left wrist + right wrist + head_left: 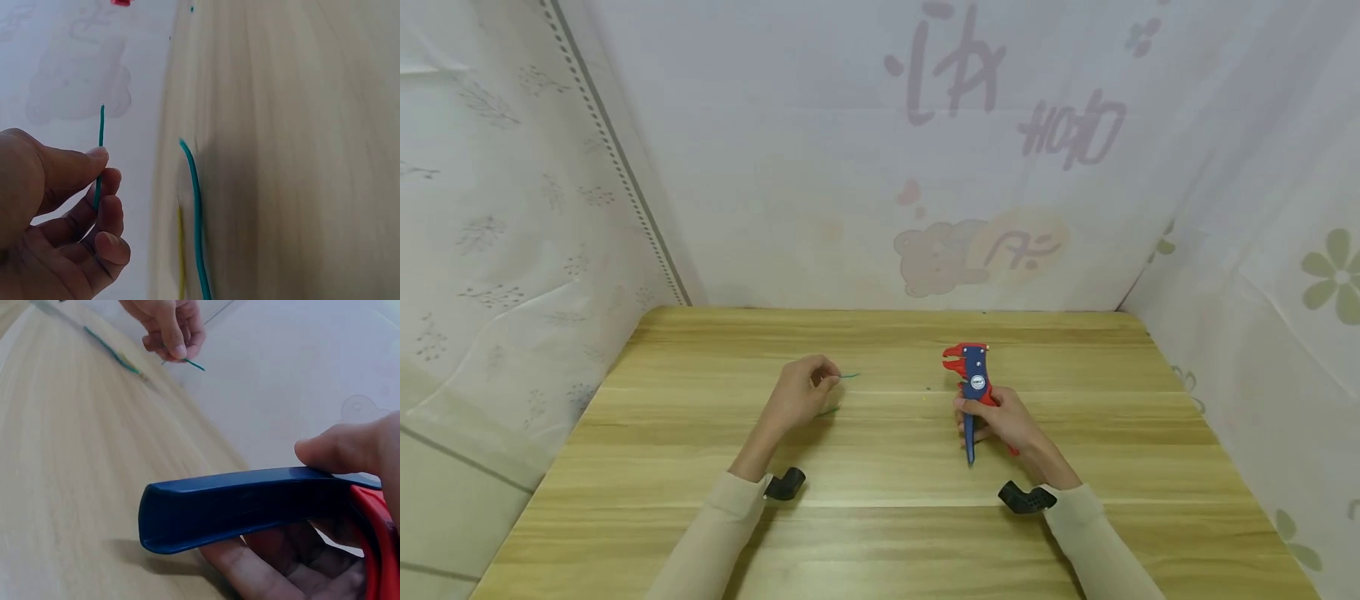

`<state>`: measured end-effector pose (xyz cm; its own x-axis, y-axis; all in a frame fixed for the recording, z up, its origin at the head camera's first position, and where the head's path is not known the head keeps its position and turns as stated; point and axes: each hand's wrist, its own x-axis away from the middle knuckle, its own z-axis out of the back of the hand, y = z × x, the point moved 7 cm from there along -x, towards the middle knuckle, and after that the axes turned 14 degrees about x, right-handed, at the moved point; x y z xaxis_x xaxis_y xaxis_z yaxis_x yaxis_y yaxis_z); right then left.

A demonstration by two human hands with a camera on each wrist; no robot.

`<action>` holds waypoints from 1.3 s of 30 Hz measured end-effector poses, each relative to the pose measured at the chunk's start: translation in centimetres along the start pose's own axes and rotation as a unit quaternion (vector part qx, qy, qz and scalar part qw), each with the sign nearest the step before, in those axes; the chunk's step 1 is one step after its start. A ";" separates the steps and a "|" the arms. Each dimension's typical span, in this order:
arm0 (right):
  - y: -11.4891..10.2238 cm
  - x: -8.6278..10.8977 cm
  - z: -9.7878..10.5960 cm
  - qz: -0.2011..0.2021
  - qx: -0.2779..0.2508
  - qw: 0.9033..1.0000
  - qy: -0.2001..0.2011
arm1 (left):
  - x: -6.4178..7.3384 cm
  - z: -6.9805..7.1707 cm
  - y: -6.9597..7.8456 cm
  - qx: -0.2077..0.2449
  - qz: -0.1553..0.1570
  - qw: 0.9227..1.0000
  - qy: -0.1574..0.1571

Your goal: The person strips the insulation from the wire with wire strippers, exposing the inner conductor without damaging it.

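Observation:
My left hand (797, 392) pinches a short green wire (102, 128) between thumb and fingertips, its end pointing up in the left wrist view. Below that hand, a second green wire (197, 219) lies on the table beside a thin yellow wire (181, 250). Over to the right, my right hand (1013, 421) grips a red and blue wire stripper (976, 363) by its handles. The stripper's red jaws face left and stand apart, with nothing between them. Its blue handle (237, 503) fills much of the right wrist view, fingers beneath it and thumb on top.
Both hands work over a wood-grain table (880, 467). A dark speck (928, 388) and a tiny yellow scrap (923, 398) lie between the hands. Printed white cloth (805, 167) hangs behind the far edge and at both sides. Black wrist mounts (786, 484) stick out from the sleeves.

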<state>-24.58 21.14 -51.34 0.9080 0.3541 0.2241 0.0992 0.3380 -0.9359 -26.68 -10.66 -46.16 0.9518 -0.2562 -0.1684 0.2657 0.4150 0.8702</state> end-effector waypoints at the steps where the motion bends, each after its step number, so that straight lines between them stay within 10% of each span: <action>1: 0.0 0.0 0.2 -0.003 0.005 1.000 0.007 | 0.0 0.2 -0.2 -0.003 0.001 1.000 0.000; 12: 0.6 0.5 1.9 -0.029 0.100 0.992 0.078 | 0.7 2.4 -3.0 -0.017 0.051 0.998 0.025; 27: 0.5 1.4 3.6 -0.071 0.249 0.948 0.183 | 0.7 3.4 -4.6 -0.052 0.064 0.996 0.037; 36: -1.0 2.3 3.9 -0.079 0.396 0.873 0.274 | 0.7 3.7 -4.7 -0.072 0.079 0.994 0.031; 39: -1.1 2.7 3.9 -0.088 0.395 0.864 0.298 | 0.7 3.8 -4.9 -0.075 0.092 0.992 0.032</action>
<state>-23.79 25.10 -48.61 0.9789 -0.1960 -0.0572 0.1614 0.9144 -0.3712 -27.91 -16.24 -48.81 0.9929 -0.1102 -0.0453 0.1009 0.5755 0.8115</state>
